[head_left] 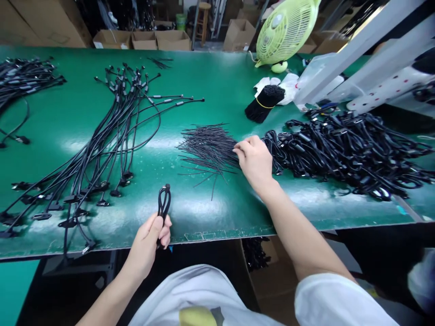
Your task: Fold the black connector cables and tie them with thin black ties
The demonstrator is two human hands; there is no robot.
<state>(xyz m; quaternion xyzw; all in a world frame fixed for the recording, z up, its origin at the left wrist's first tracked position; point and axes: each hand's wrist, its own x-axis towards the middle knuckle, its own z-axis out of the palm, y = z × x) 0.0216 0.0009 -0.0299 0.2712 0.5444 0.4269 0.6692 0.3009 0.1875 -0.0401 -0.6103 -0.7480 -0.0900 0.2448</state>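
Observation:
My left hand point(149, 237) is closed around a folded black cable point(164, 201), held upright near the table's front edge. The cable's loop and a small connector stick up above the fingers; its lower part is hidden in the palm. My right hand point(254, 162) reaches to the right side of a loose pile of thin black ties point(209, 147). Its thumb and forefinger are pinched together at the pile's edge; what lies between them is too small to make out. Right beside that hand begins a heap of bundled black cables point(326, 149).
Long unfolded cables point(98, 131) spread across the left of the green table point(217, 90), with another bunch point(27, 79) farther left. Behind the ties stands a banded black bundle point(263, 104). A green fan point(287, 29) and a grey metal frame point(356, 50) are at the back right.

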